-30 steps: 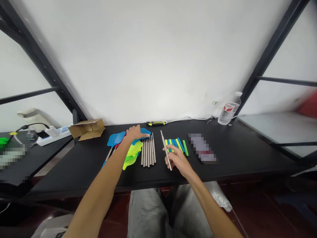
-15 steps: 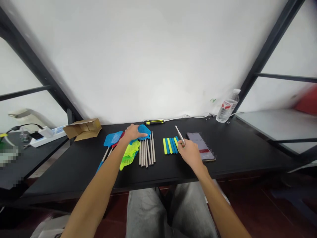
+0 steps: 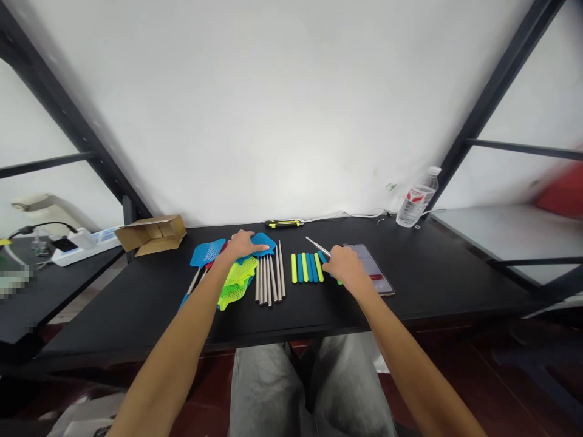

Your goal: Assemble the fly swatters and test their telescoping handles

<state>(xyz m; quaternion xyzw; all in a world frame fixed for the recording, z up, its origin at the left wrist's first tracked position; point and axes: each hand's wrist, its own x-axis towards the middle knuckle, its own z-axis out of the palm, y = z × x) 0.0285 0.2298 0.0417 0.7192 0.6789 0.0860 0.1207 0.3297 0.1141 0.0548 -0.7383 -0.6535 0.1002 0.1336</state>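
Note:
My left hand (image 3: 241, 246) is closed with its thumb over the rim of a blue fly swatter head (image 3: 264, 244). Beneath and beside it lie yellow-green swatter heads (image 3: 237, 285) and another blue swatter (image 3: 207, 252); a red one is mostly covered. Several bare silver rods (image 3: 269, 282) are laid side by side right of that pile. My right hand (image 3: 342, 265) grips a silver rod (image 3: 317, 246), which points up and left over a row of blue and yellow-green handle grips (image 3: 306, 268). Blue and green bits show under the right hand; its fingertips are hidden.
A phone (image 3: 376, 267) lies flat just right of my right hand. At the wall are a yellow-black utility knife (image 3: 283, 224), a white cable and a water bottle (image 3: 414, 203). An open cardboard box (image 3: 157, 235) and a power strip (image 3: 88, 246) stand to the left.
My right hand has tipped the rod over to the left and lower. The grips in the row have shifted slightly left. My left hand stays nearly still on the blue swatter head.

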